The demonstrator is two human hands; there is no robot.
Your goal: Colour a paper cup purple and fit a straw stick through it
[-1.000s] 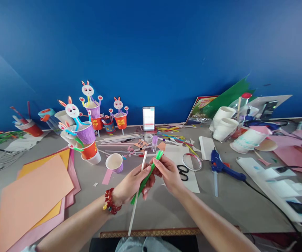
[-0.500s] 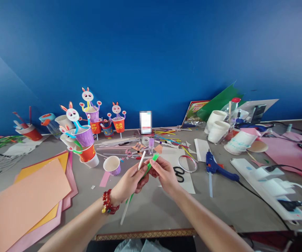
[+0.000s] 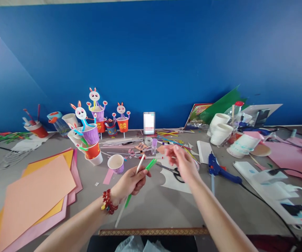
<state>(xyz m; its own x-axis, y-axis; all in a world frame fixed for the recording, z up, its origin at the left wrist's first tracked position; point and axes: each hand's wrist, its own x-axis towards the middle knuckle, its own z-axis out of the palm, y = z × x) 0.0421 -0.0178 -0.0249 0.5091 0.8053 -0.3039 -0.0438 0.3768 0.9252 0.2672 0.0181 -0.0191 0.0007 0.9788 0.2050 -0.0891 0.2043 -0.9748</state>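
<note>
Closed around a white straw (image 3: 118, 216) and green straws (image 3: 151, 163), my left hand (image 3: 134, 181) is above the near middle of the table. The straws slant up to the right, and their lower ends show below the hand. My right hand (image 3: 182, 162) is raised to the right, apart from the straws, its fingers loosely spread, slightly blurred, with nothing visible in them. Below it, black-handled scissors (image 3: 177, 175) lie on white paper (image 3: 170, 185). A white-and-purple paper cup (image 3: 116, 163) stands left of the straws, beside a pink paper strip (image 3: 108, 176).
Rabbit figures on cups (image 3: 88, 134) stand at left behind stacked coloured paper (image 3: 39, 192). A blue glue gun (image 3: 220, 169) and a power strip (image 3: 269, 192) with cables lie right. Straws and scraps litter the back; white cups (image 3: 220, 133) stand at back right.
My right hand has left the green straws and moved right, its fingers opening. My left hand keeps the straws. The view has shifted slightly.
</note>
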